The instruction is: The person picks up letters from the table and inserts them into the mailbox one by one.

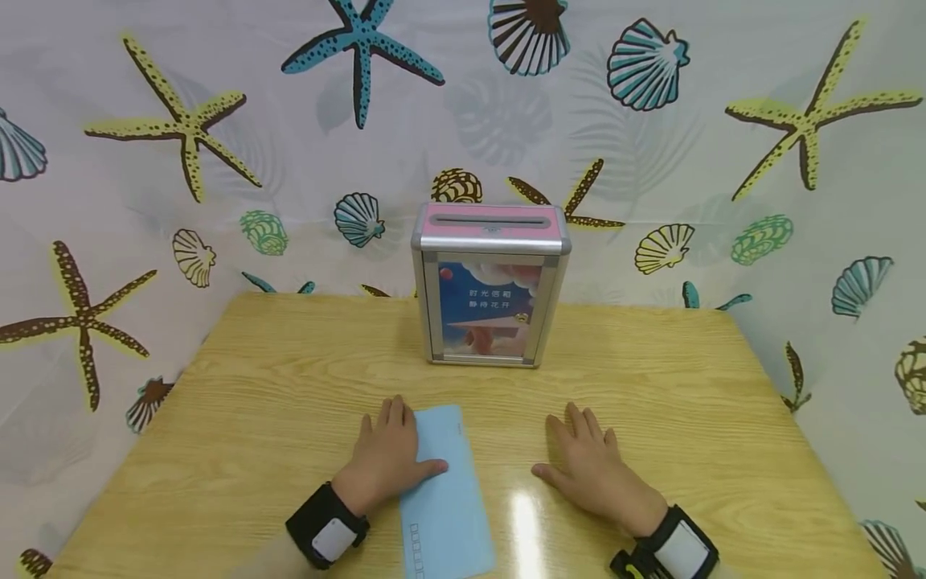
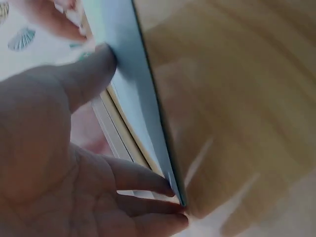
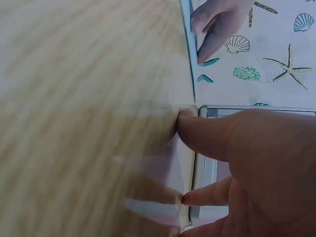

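A light blue envelope point(image 1: 443, 490) lies lengthwise on the wooden table, with a row of small printed boxes near its lower left edge. My left hand point(image 1: 387, 458) rests at its left side, the thumb lying on the paper and the other fingers extended by the edge. In the left wrist view, the thumb touches the face of the envelope point(image 2: 133, 74) and the fingertips meet its far end. To the right of the envelope, apart from it, my right hand point(image 1: 593, 470) lies with fingers spread and fingertips on the tabletop, holding nothing.
Beyond the hands stands an upright silver-framed letter box point(image 1: 492, 285) with a pink slotted top and a picture panel. Behind the wooden table point(image 1: 289, 354) hangs a cloth point(image 1: 448, 121) printed with starfish and shells. Each wrist wears a black strap.
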Action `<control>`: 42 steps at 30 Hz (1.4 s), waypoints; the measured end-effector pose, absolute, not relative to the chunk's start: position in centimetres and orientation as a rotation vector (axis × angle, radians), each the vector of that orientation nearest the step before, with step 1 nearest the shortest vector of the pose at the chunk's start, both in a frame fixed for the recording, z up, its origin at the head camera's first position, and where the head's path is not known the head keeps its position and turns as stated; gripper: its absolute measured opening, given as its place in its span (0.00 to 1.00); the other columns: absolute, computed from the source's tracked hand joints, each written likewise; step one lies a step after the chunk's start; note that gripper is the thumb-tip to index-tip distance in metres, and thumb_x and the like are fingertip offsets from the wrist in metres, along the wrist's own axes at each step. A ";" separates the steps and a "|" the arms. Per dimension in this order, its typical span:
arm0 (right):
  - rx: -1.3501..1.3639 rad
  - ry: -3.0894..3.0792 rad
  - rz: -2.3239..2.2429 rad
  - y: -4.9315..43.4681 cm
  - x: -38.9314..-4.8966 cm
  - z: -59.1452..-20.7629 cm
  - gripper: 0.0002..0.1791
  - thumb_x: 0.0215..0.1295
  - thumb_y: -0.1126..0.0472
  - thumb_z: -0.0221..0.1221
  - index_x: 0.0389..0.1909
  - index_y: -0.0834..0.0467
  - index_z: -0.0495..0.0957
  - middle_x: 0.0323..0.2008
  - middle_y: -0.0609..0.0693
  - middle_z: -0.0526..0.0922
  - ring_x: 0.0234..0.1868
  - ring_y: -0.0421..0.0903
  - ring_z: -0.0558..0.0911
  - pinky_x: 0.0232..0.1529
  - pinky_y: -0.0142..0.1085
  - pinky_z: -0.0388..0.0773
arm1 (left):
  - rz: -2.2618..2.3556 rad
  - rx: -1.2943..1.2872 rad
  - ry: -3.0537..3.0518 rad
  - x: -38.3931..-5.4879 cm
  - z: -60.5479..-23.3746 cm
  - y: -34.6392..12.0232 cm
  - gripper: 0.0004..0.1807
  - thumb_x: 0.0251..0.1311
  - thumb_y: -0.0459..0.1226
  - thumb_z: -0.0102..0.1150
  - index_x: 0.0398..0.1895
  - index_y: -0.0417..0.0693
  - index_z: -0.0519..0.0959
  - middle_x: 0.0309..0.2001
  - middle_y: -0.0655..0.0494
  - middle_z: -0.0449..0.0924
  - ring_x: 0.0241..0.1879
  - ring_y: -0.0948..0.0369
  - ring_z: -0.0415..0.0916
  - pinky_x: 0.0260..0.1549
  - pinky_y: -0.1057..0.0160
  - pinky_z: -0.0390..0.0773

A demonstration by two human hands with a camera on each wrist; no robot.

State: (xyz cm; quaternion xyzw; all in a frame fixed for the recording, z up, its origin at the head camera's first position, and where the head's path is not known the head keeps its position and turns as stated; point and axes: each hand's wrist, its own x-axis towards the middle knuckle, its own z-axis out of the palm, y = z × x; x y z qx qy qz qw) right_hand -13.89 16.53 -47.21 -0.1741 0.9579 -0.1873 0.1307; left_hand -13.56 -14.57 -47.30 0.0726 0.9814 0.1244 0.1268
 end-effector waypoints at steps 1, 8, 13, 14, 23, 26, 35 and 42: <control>-0.511 2.771 -0.557 16.4 -13.9 -47.2 0.41 0.72 0.41 0.61 0.76 0.62 0.64 0.77 0.75 0.51 0.77 0.79 0.49 0.64 0.82 0.49 | 0.359 0.213 2.856 -13.6 -47.3 -13.8 0.60 0.58 0.66 0.65 0.74 0.25 0.60 0.77 0.27 0.53 0.78 0.33 0.51 0.71 0.28 0.57; -0.526 2.774 -0.547 15.0 -14.1 -47.0 0.36 0.73 0.48 0.61 0.75 0.62 0.66 0.76 0.76 0.53 0.76 0.80 0.51 0.61 0.85 0.48 | 0.291 0.266 2.842 -13.2 -47.0 -9.6 0.60 0.59 0.67 0.62 0.76 0.26 0.58 0.79 0.30 0.51 0.79 0.38 0.52 0.74 0.34 0.57; -0.541 2.788 -0.544 14.1 -14.3 -47.0 0.33 0.73 0.51 0.61 0.73 0.61 0.68 0.75 0.77 0.56 0.74 0.81 0.53 0.57 0.88 0.48 | 0.172 0.275 2.811 -13.5 -47.0 -8.0 0.61 0.58 0.70 0.59 0.77 0.29 0.59 0.80 0.33 0.51 0.80 0.42 0.51 0.75 0.36 0.57; -0.540 2.787 -0.543 14.0 -14.4 -47.0 0.32 0.73 0.51 0.61 0.72 0.60 0.69 0.74 0.77 0.56 0.74 0.81 0.53 0.57 0.88 0.49 | 0.145 0.287 2.806 -13.6 -47.1 -7.8 0.61 0.58 0.71 0.58 0.77 0.30 0.59 0.80 0.34 0.51 0.81 0.42 0.50 0.75 0.36 0.57; -0.511 2.764 -0.589 12.9 -15.2 -46.7 0.29 0.69 0.58 0.62 0.70 0.60 0.72 0.73 0.78 0.57 0.72 0.85 0.52 0.55 0.89 0.48 | 0.013 0.424 2.822 -13.1 -46.6 -5.5 0.59 0.58 0.73 0.55 0.77 0.33 0.62 0.80 0.35 0.54 0.78 0.41 0.56 0.73 0.42 0.66; -0.498 2.745 -0.613 12.5 -15.4 -46.7 0.31 0.67 0.61 0.60 0.71 0.61 0.71 0.73 0.79 0.55 0.73 0.86 0.50 0.55 0.89 0.45 | 0.036 0.454 2.829 -13.0 -46.6 -5.0 0.59 0.59 0.72 0.56 0.76 0.32 0.63 0.79 0.34 0.55 0.78 0.39 0.57 0.71 0.44 0.68; -0.487 2.801 -0.558 11.0 -15.5 -46.8 0.30 0.71 0.56 0.63 0.70 0.61 0.72 0.74 0.76 0.59 0.73 0.85 0.53 0.56 0.88 0.48 | 0.143 0.560 2.806 -13.1 -46.7 -5.0 0.58 0.57 0.70 0.61 0.76 0.33 0.63 0.79 0.34 0.56 0.77 0.40 0.58 0.71 0.46 0.70; -0.411 2.894 -0.518 10.2 -15.9 -46.2 0.28 0.63 0.49 0.72 0.59 0.58 0.78 0.65 0.69 0.70 0.63 0.73 0.70 0.53 0.79 0.68 | 0.301 0.501 2.747 -13.4 -45.5 -5.6 0.58 0.54 0.61 0.73 0.77 0.33 0.61 0.80 0.38 0.55 0.78 0.41 0.58 0.71 0.46 0.70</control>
